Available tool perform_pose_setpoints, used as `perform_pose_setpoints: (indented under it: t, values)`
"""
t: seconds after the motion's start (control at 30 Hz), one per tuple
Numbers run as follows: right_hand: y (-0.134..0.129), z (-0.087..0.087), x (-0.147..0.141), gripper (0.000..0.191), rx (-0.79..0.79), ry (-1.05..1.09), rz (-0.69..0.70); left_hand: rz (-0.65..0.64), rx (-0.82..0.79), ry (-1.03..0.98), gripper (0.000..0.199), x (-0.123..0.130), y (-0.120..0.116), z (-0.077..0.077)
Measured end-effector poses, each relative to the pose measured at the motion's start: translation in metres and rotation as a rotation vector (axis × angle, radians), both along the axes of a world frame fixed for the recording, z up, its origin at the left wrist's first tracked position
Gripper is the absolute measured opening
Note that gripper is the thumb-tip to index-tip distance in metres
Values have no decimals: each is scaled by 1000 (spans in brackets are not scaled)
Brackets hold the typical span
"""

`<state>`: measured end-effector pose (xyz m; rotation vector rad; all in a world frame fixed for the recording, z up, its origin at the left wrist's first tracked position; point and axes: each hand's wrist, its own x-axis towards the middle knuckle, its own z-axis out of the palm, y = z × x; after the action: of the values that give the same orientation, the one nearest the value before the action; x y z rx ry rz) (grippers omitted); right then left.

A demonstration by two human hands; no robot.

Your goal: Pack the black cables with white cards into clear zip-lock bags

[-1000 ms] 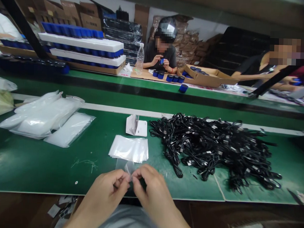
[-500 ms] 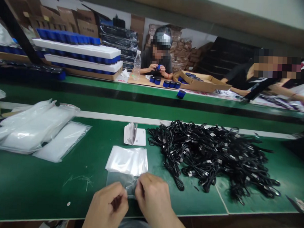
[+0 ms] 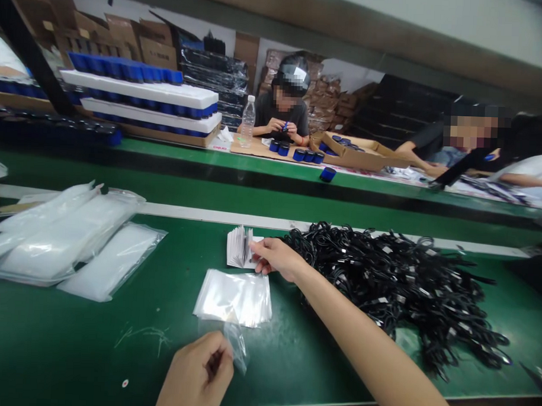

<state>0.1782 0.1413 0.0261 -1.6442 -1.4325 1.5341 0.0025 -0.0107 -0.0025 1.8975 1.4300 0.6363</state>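
Observation:
My left hand [image 3: 203, 366], low in the middle of the head view, pinches a thin clear plastic bag [image 3: 238, 348] by its edge. Just beyond it lies a stack of clear bags [image 3: 233, 296] on the green table. My right hand [image 3: 275, 256] reaches over to the small white booklets [image 3: 238, 248], its fingers touching the right side of the fanned bundle; whether a booklet is between the fingertips is hidden. A large heap of black cables [image 3: 397, 284] lies to the right, partly behind my right forearm.
Filled white plastic packs [image 3: 74, 231] lie at the left. Across the green conveyor [image 3: 187, 188], a person [image 3: 281, 108] handles a blue item near a bottle [image 3: 248, 122], blue round pieces and an open carton [image 3: 366, 153]. Another person works at the right.
My right hand has let go of the clear bag and moved forward to the booklets. My left hand still holds the bag. The view has shifted slightly.

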Motion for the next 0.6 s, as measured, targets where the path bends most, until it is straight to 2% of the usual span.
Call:
perform_pose_setpoints:
  t: [0.07,0.17,0.23,0.3,0.37,0.4,0.43,0.5,0.57,0.6]
  values:
    - [-3,-2,4,20,-8,0,-3,33,-44,-30,26,0,0,0]
    - [-17,3,14,22,59,-28,-40,85,-219,-140,32,-3,1,5]
    - [-37,13,21,26,157,-50,-58,156,-315,-224,34,-6,4,10]
    - [-65,24,25,25,270,-68,-29,283,-337,-300,36,-9,10,17]
    - [-97,34,26,25,359,-98,70,423,-310,-375,36,-10,16,25]
    - [-111,37,24,23,474,-178,208,471,-292,-407,35,-9,19,28]
    - [-123,38,21,22,535,-242,315,504,-273,-425,35,-7,21,31]
    - [-139,36,13,21,614,-349,435,532,-198,-384,33,-2,24,33]
    - [-145,30,4,21,646,-361,449,541,-67,-233,30,3,24,31]
    - [-146,25,-1,20,659,-328,410,548,8,-151,28,5,24,30]
